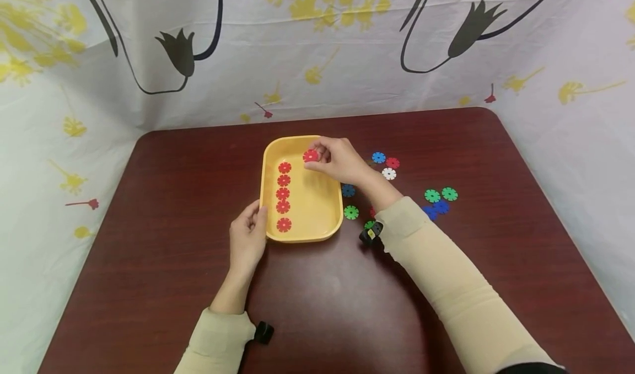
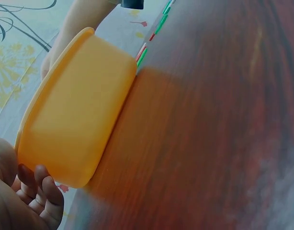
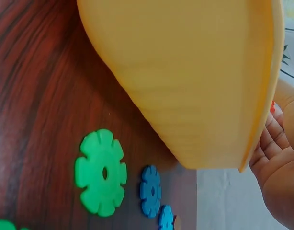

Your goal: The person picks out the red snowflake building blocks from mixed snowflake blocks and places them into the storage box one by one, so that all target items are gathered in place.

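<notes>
A yellow tray lies on the table, with several red notched plastic discs in a column along its left side. Between thumb and fingers my right hand pinches another red notched disc above the tray's far part. In the right wrist view, the tray wall hides most of that disc. My left hand holds the tray's left rim near the front corner; its curled fingers show by the outer wall in the left wrist view.
Right of the tray lie a green disc, a blue disc, a white disc and several others. Farther right is a small group with green discs and dark blue discs. A patterned cloth hangs behind the dark red table.
</notes>
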Motion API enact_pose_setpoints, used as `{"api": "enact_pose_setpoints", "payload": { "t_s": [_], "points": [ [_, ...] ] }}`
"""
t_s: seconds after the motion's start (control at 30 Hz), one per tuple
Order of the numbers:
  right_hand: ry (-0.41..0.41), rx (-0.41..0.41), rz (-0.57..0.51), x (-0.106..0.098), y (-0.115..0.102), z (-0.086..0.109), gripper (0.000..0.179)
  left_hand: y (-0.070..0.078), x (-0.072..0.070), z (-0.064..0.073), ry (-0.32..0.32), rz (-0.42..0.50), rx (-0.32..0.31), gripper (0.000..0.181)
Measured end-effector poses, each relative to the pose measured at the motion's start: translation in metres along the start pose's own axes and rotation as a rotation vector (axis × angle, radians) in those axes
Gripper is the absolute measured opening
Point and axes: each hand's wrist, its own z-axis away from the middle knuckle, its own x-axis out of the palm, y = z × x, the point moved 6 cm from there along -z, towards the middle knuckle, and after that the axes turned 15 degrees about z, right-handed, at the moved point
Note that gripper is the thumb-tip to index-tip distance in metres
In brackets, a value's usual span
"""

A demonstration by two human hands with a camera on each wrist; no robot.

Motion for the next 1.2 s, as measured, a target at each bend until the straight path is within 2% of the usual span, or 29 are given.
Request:
{"api": "enact_pose_setpoints", "payload": {
  "t_s": [0.2, 0.67, 1.2],
  "points": [
    [-0.006, -0.003, 0.014, 0.005, -0.002, -0.008, 0.032, 0.001, 0.001, 0.0, 0.001, 0.0, -0.001, 0.035],
    [-0.068, 0.07, 0.089, 0.018, -0.004, -0.024, 0.033, -0.001, 0.002, -0.001, -0.001, -0.007, 0.0, 0.034],
    [-0.139, 0.026, 0.189, 0.03, -0.011, -0.04, 0.03, 0.001, 0.001, -0.001, 0.003, 0.009, 0.001, 0.034]
  ]
}}
